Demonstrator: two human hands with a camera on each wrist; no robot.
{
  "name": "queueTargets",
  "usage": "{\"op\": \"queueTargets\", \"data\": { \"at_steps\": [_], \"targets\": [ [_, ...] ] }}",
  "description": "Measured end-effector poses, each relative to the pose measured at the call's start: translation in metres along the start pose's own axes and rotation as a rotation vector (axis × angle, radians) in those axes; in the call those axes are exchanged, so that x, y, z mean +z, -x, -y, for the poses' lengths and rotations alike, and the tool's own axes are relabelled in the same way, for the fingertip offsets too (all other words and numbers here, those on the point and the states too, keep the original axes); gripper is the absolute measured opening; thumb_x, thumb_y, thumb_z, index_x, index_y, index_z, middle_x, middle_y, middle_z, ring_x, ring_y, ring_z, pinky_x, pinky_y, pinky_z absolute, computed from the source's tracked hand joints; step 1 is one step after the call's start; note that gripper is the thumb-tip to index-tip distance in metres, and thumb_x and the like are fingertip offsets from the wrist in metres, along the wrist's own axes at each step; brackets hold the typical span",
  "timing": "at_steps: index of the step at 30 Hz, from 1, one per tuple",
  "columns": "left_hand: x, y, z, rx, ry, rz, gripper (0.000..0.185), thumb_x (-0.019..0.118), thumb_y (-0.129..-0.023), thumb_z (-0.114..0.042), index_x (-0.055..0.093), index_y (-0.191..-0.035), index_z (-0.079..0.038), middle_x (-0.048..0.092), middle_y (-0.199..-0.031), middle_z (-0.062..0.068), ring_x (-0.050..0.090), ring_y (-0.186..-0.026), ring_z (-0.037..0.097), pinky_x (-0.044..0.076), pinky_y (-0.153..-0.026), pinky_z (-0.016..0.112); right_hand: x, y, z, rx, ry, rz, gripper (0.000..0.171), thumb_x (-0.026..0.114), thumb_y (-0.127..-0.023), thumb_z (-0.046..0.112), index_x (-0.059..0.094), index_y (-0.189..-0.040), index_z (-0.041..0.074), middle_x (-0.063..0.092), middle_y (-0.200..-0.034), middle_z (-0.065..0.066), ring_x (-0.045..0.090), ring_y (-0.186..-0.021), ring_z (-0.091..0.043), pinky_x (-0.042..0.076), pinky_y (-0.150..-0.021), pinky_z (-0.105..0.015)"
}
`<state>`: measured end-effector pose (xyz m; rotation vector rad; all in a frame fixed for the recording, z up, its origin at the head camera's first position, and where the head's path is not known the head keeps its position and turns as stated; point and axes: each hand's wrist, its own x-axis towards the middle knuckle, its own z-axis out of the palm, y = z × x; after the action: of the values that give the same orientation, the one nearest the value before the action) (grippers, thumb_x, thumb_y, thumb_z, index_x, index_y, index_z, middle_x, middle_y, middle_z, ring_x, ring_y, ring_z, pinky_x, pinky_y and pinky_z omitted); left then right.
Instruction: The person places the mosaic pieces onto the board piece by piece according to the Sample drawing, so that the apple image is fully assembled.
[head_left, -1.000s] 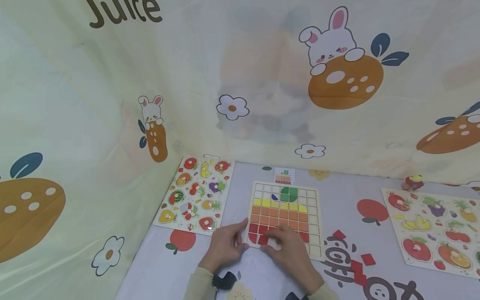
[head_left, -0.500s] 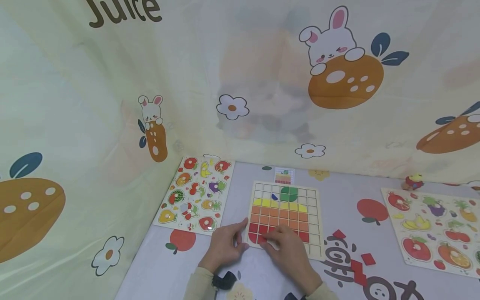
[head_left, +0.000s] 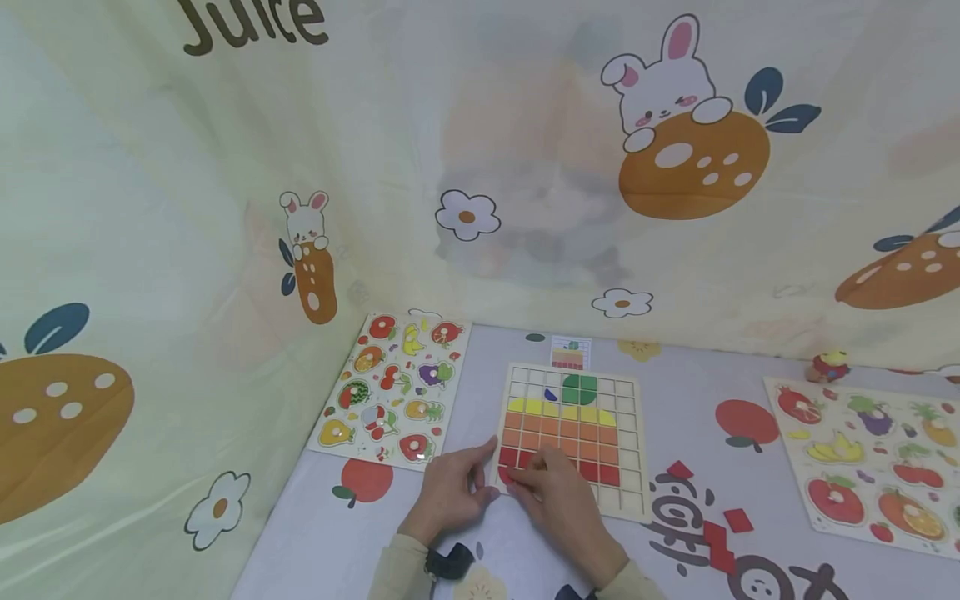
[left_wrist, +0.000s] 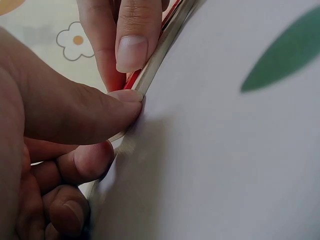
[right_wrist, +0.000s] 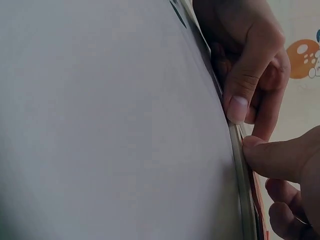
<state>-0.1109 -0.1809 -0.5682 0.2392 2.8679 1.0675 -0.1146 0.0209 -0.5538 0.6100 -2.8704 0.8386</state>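
Note:
A square wooden grid board lies on the table in the head view, with rows of red, orange and yellow tiles, a green round shape and a small blue piece. My left hand holds the board's near left corner, thumb at the front edge and index finger along the left side. With thumb and index fingertips close together, my right hand is at a rounded red tile in that corner. The right hand covers part of the bottom red row. Both wrist views show the thumbs at the board's edge.
Several loose red tiles lie right of the board. A small pattern card sits behind it. Fruit puzzle boards lie at left and right. A small toy figure stands at the back right, before the printed curtain.
My right hand has set a red square tile down in the bottom row, then shifted left to the rounded red corner tile. My left hand has stayed at the board's corner.

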Motion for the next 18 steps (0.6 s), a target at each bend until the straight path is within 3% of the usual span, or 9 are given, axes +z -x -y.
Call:
{"op": "queueTargets", "data": {
  "at_steps": [6,10,14,18],
  "targets": [
    [-0.001,0.000,-0.001,-0.008,0.000,0.005,0.072,0.083,-0.086,-0.022,0.059,-0.153,-0.019,0.054,-0.072,-0.016,0.041,-0.060,0.001,0.034,-0.061,0.022,-0.001,-0.001,0.000,-0.007,-0.015,0.010,0.023,0.090,-0.086,0.028,0.086,-0.108,0.026,0.052,-0.089,0.015,0.042,-0.079,-0.004,0.039,-0.068,-0.020],
    [0.000,0.000,-0.002,-0.015,0.005,0.019,0.071,0.083,-0.087,-0.021,0.058,-0.153,-0.018,0.054,-0.072,-0.015,0.042,-0.060,0.001,0.035,-0.061,0.022,-0.010,0.000,-0.008,0.046,-0.046,0.031,0.024,0.089,-0.088,0.029,0.085,-0.111,0.025,0.056,-0.093,0.016,0.046,-0.082,-0.003,0.043,-0.073,-0.023],
    [-0.001,0.001,-0.005,-0.022,0.011,0.028,0.071,0.083,-0.088,-0.020,0.058,-0.154,-0.018,0.054,-0.072,-0.014,0.042,-0.060,0.002,0.035,-0.060,0.022,-0.033,0.004,-0.029,0.124,-0.073,0.002,0.030,0.088,-0.088,0.028,0.083,-0.117,0.022,0.066,-0.101,0.008,0.054,-0.089,-0.008,0.051,-0.079,-0.031],
    [-0.001,0.003,-0.004,-0.034,0.013,0.025,0.071,0.083,-0.088,-0.021,0.057,-0.154,-0.019,0.054,-0.073,-0.015,0.043,-0.060,0.002,0.035,-0.060,0.022,-0.065,0.010,-0.067,0.209,-0.051,-0.018,0.042,0.089,-0.088,0.029,0.079,-0.126,0.016,0.070,-0.111,-0.004,0.060,-0.096,-0.019,0.055,-0.082,-0.038]
  ]
}}
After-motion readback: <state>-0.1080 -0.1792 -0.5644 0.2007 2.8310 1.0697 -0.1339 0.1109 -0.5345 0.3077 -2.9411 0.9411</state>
